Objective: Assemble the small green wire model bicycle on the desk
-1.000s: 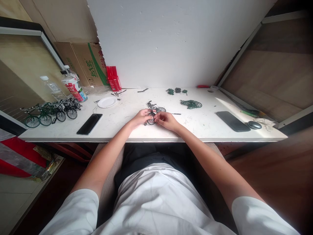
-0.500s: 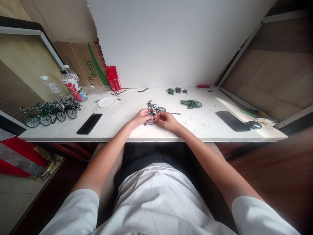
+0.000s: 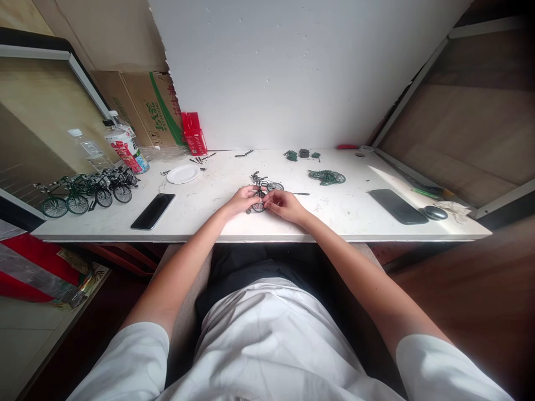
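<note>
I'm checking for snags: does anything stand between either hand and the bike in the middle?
Nothing visible does: the left hand and right hand both meet the bike at its near wheel. The thin rod lies off to the right.

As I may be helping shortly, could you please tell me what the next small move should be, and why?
Probably a gentle adjustment by the right hand at the bike's near wheel, with the left hand steadying it: both hands are at that wheel, and its spokes look thin.
</note>
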{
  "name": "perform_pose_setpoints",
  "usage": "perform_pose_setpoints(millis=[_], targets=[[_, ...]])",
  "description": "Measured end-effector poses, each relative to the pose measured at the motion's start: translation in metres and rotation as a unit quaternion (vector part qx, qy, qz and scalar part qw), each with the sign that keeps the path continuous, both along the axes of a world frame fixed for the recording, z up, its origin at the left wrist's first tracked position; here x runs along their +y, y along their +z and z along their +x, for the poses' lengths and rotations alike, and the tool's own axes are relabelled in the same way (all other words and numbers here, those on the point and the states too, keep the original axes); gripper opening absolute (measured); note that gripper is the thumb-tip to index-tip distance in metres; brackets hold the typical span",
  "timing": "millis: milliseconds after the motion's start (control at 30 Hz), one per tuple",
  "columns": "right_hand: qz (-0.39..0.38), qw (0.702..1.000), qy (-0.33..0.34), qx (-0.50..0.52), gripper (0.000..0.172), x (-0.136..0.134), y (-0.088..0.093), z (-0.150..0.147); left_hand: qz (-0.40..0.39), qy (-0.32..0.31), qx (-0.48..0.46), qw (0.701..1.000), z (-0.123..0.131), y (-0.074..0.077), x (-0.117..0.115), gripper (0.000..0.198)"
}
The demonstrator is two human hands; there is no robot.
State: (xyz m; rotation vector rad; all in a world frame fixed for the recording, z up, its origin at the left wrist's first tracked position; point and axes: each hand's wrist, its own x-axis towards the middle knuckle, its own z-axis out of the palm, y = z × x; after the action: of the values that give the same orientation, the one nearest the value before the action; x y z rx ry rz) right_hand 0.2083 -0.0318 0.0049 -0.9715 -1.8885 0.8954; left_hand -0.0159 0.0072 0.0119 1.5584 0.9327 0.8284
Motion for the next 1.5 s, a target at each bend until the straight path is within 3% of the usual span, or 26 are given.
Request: perform_pose_setpoints(millis=[1500], targets=[[-0.003,1.000,0.006,0.006,0.018,0.001,-0.001,0.000,0.052,0.002,-0.014,0.999,0.002,-0.015,0.009,0.052]])
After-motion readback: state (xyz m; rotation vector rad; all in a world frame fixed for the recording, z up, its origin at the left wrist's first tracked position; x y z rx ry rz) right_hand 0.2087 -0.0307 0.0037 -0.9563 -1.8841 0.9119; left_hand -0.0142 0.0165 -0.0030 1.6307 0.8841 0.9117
